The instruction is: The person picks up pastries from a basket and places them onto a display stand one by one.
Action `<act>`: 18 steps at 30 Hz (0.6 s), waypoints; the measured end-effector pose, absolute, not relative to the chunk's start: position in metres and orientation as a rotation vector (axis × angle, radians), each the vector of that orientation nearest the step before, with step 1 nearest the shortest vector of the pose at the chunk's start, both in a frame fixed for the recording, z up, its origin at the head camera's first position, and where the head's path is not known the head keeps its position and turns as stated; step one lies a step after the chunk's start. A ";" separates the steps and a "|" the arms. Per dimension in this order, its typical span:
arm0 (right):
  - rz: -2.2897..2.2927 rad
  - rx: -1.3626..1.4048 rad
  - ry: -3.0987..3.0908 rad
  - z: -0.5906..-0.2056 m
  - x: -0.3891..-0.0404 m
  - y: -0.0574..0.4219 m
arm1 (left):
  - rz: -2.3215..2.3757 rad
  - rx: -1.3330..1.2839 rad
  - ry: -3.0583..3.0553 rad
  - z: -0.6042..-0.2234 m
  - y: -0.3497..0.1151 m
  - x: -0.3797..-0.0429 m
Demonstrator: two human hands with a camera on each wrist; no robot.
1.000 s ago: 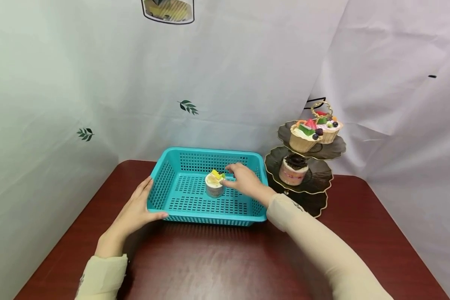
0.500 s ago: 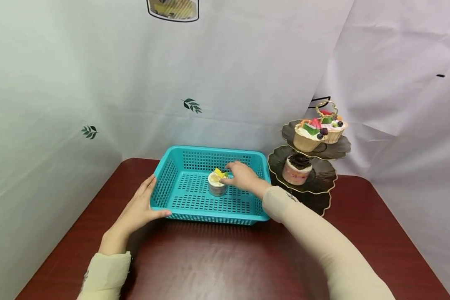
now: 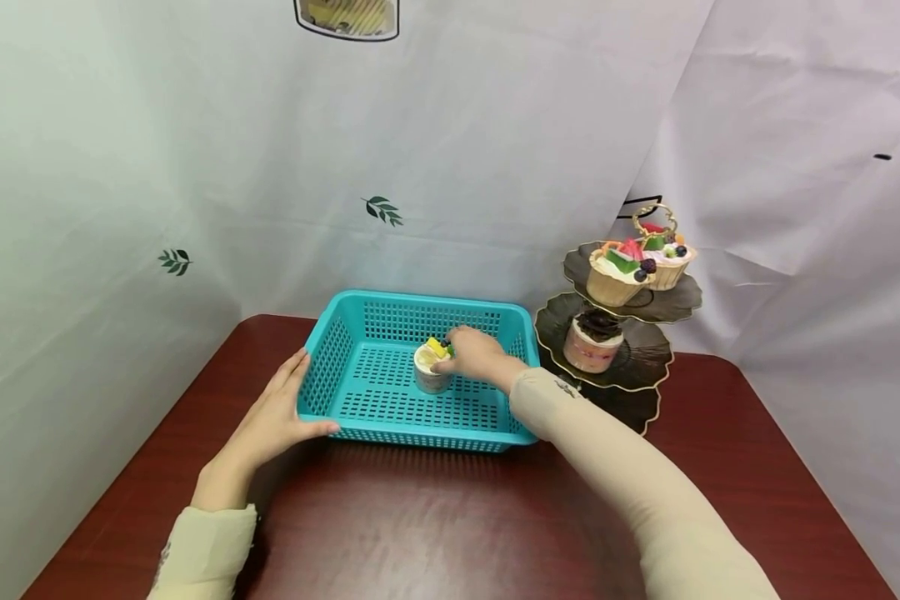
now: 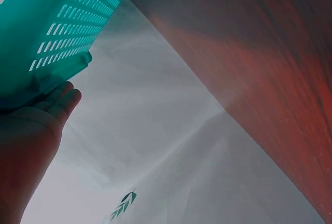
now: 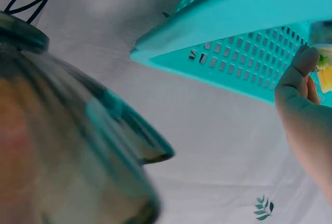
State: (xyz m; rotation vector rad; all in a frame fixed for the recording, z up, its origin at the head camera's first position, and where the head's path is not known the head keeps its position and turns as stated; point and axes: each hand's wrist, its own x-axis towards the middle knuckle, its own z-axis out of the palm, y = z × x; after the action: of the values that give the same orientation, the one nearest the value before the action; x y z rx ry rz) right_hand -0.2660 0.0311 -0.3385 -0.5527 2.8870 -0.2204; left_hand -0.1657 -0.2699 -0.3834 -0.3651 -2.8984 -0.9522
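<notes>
A small dessert cup (image 3: 426, 379) of cream with yellow fruit on top stands inside the turquoise plastic basket (image 3: 420, 436). My right hand (image 3: 478, 357) grips the cup from its right side, thumb in front and fingers behind. The thumb (image 5: 305, 63) overlaps the cup in the right wrist view; the fingers behind are mostly hidden. My left hand (image 3: 273, 417) rests at the basket's front left corner. Its thumb lies along the front rim and its straight fingers along the left side. The left wrist view shows these fingers (image 4: 66, 102) right at the basket's rim.
Right of the basket, a dark tiered stand (image 3: 637, 358) with gold edges holds two fruit cupcakes, one being a front cupcake (image 3: 611, 279), and a layered dessert cup (image 3: 591, 350) with a dark topping. White fabric (image 3: 450, 125) hangs behind the dark red table (image 3: 420, 517).
My right hand has moved slightly left and closed in on the dessert cup, its thumb now against the cup's front. The left hand stays at the basket corner.
</notes>
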 end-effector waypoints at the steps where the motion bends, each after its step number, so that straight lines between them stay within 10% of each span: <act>1: -0.208 -0.560 2.885 -0.339 -0.267 0.030 | -0.952 -0.364 -2.898 -0.383 -0.270 -0.166; 18: -0.095 -0.524 2.877 -0.351 -0.276 0.019 | -0.942 -0.369 -2.886 -0.385 -0.268 -0.167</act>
State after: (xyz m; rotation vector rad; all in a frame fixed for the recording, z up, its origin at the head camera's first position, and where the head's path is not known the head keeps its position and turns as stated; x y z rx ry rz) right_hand -0.2761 0.0191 -0.3508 -0.5237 2.8774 -0.0950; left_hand -0.1665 -0.2682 -0.3852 -0.3692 -2.8864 -0.9418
